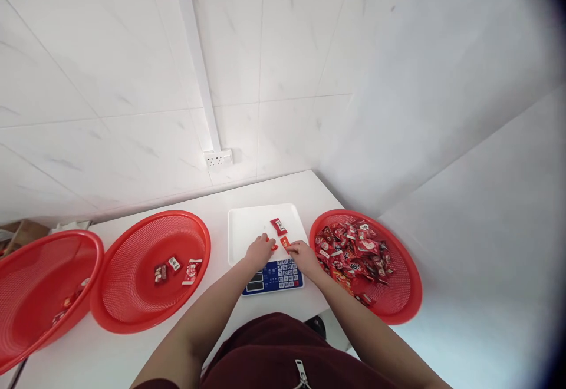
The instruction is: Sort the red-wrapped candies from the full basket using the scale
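My left hand is over the white pan of a weighing scale, fingers closed on a small orange-red candy packet that is mostly covered by the fingertips. Beside it, my right hand pinches another orange-red candy packet by its near end, just above the pan. A dark red wrapped candy lies on the pan beyond both hands. The scale's blue keypad panel faces me below my wrists.
A red basket to the right holds a heap of wrapped candies. Left of the scale, a second red basket has a few packets, and a third overlaps its edge. A wall socket sits above the white table.
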`<state>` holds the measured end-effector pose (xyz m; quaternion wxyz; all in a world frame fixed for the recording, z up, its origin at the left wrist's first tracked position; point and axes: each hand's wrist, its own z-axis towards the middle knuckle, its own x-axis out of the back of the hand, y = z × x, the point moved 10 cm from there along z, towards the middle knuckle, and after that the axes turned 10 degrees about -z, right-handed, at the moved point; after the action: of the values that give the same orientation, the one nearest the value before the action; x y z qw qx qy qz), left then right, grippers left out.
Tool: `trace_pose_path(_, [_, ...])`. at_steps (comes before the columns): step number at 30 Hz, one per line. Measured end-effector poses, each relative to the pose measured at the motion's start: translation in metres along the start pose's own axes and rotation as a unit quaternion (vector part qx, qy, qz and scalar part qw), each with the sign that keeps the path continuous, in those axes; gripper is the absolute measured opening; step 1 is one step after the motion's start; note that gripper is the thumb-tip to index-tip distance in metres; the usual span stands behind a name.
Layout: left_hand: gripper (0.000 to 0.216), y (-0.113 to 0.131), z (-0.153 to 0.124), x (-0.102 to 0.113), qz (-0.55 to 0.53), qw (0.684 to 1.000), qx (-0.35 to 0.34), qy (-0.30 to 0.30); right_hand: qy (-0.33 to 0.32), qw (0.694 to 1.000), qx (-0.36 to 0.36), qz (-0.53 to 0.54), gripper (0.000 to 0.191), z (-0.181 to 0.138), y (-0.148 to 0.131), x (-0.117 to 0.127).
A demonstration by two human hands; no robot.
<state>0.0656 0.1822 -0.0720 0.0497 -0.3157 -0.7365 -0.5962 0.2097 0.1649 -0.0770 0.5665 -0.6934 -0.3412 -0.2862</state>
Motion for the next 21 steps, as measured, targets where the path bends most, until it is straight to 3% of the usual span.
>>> trace_pose_path(5, [0.007,-0.024,-0.023,0.031,-0.158,0.984,0.056,0.066,-0.005,0.993,-0.019,0.116,0.022,-0.004,-0.007,-0.001])
trace_pose_path(11, [0.009,-0.041,-0.069,0.053,-0.400,0.906,0.095,0.100,-0.111,0.947,0.052,0.296,0.017,-0.023,-0.076,-0.022])
trace_pose_path(13, [0.008,-0.049,-0.084,0.066,-0.505,0.848,0.102,0.123,-0.136,0.933,0.055,0.328,0.017,-0.028,-0.088,-0.026])
trace_pose_path(17, [0.009,-0.079,-0.118,0.108,-0.721,0.639,0.091,0.251,-0.153,0.922,0.030,0.354,0.020,-0.028,-0.088,-0.029])
trace_pose_path(18, [0.013,-0.083,-0.124,0.116,-0.728,0.623,0.085,0.274,-0.155,0.920,0.024,0.359,0.021,-0.027,-0.087,-0.030])
trace_pose_path(19, [0.018,-0.084,-0.127,0.120,-0.720,0.628,0.079,0.285,-0.157,0.919,0.022,0.361,0.021,-0.027,-0.087,-0.031])
trace_pose_path(21, [0.031,-0.074,-0.124,0.113,-0.680,0.680,0.078,0.262,-0.160,0.919,0.036,0.358,0.021,-0.028,-0.094,-0.033])
